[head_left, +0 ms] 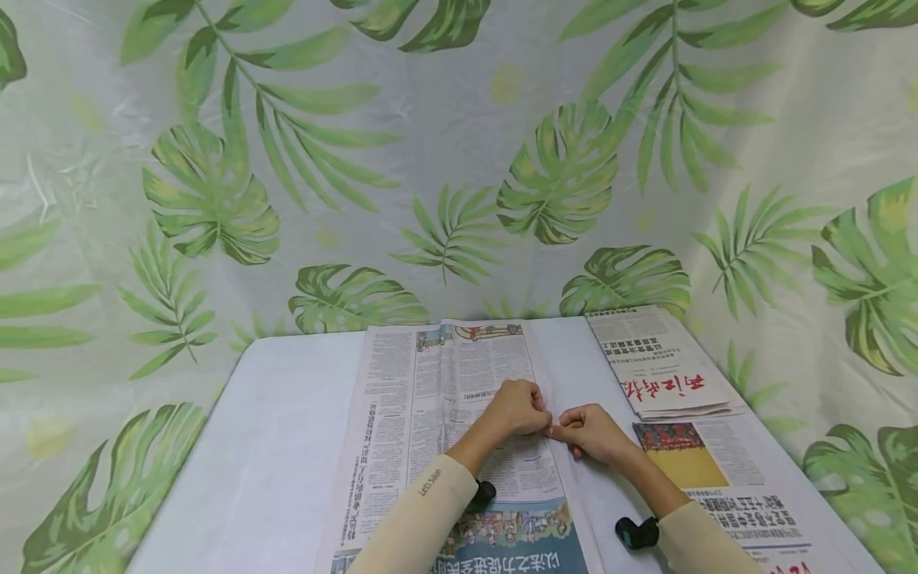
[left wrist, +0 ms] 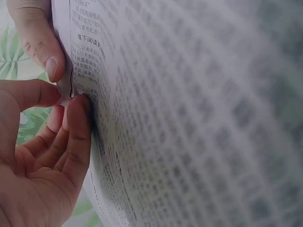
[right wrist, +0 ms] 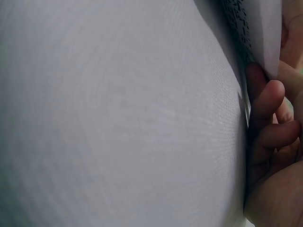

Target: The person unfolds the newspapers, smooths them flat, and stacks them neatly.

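A spread newspaper lies on the white table with a crease down its upper half. At its right edge my left hand pinches the paper between thumb and fingers; the left wrist view shows this hand gripping a thin, turned-up strip of the edge. Right beside it my right hand pinches the same edge, its fingertips almost meeting the left ones. In the right wrist view, the right hand's curled fingers reach under the newspaper's edge, close over the table surface.
A folded newspaper with a red title lies at the table's back right. Nearer me is another newspaper with a red and yellow picture, partly under the right forearm. Behind the white table hangs a leaf-patterned curtain.
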`<state>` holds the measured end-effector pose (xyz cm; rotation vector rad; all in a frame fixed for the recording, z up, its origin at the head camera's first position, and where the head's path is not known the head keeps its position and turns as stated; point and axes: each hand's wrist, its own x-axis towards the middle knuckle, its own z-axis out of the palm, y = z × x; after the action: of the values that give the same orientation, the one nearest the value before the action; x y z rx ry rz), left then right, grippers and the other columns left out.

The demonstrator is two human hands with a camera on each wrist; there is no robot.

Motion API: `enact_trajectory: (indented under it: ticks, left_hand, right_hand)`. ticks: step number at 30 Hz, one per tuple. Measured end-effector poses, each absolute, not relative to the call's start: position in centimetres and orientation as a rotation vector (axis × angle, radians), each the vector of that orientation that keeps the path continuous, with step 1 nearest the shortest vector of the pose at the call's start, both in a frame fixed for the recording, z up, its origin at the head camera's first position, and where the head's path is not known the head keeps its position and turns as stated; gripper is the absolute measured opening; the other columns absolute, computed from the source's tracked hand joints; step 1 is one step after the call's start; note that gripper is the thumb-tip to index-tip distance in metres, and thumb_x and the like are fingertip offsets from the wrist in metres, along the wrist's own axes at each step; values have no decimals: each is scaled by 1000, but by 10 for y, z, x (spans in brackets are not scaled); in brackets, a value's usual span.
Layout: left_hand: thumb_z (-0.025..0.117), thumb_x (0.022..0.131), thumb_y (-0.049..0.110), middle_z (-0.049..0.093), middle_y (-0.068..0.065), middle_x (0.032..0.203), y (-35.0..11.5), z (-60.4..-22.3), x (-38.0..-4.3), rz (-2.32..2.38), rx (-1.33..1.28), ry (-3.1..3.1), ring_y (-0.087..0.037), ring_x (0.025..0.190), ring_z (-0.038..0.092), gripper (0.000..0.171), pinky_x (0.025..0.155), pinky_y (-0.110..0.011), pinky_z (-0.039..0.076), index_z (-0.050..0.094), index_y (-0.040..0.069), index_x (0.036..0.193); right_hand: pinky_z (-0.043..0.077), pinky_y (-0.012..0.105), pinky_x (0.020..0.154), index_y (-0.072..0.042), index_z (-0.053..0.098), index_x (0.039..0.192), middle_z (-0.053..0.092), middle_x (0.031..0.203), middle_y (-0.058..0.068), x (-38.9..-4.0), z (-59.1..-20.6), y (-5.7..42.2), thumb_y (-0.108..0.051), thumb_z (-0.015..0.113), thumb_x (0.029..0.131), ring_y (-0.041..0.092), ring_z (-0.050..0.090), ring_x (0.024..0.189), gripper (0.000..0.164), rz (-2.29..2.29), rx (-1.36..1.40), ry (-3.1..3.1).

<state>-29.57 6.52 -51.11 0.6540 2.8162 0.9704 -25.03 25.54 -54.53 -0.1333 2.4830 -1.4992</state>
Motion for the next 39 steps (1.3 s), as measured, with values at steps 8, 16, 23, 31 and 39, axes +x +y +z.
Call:
enact_trajectory:
  ticks: [8, 16, 23, 31, 39]
  left_hand:
    - [75, 77, 21, 56, 11, 58, 57, -511, -295, 1115, 614, 2858, -6, 55, 49, 16, 49, -19, 39, 65, 18, 66]
    - [75, 80, 17, 60, 11, 59, 43, -509, -296, 1329, 591, 2825, -2, 51, 51, 11, 48, -19, 41, 67, 17, 73]
    - [72, 80, 13, 61, 10, 64, 33, -506, -294, 1379, 585, 2806, -2, 55, 53, 6, 51, -20, 43, 68, 16, 81]
    - [68, 82, 9, 63, 8, 66, 20, -498, -287, 1376, 681, 2880, -2, 56, 53, 9, 54, -20, 44, 69, 14, 90]
    - [70, 85, 12, 67, 7, 67, 4, -483, -284, 1420, 701, 2870, -2, 54, 54, 8, 53, -20, 45, 68, 13, 93]
  right_hand:
    - [37, 22, 48, -3, 76, 92, 54, 53, -4, -252, -544, 256, -37, 73, 97, 9, 50, 47, 35, -1508, -154, 2492]
    - [37, 23, 46, 0, 73, 101, 55, 54, -4, -253, -538, 257, -32, 71, 99, 8, 49, 48, 32, -1522, -139, 2492]
    - [39, 23, 46, 0, 69, 106, 57, 58, -4, -254, -541, 256, -28, 75, 96, 9, 51, 50, 30, -1554, -63, 2507]
    - [40, 25, 44, -4, 74, 101, 58, 57, -1, -253, -546, 258, -32, 74, 96, 11, 51, 48, 29, -1521, -30, 2548]
    - [41, 25, 44, -3, 74, 101, 58, 58, -1, -249, -548, 258, -30, 74, 96, 11, 52, 49, 27, -1540, -14, 2524]
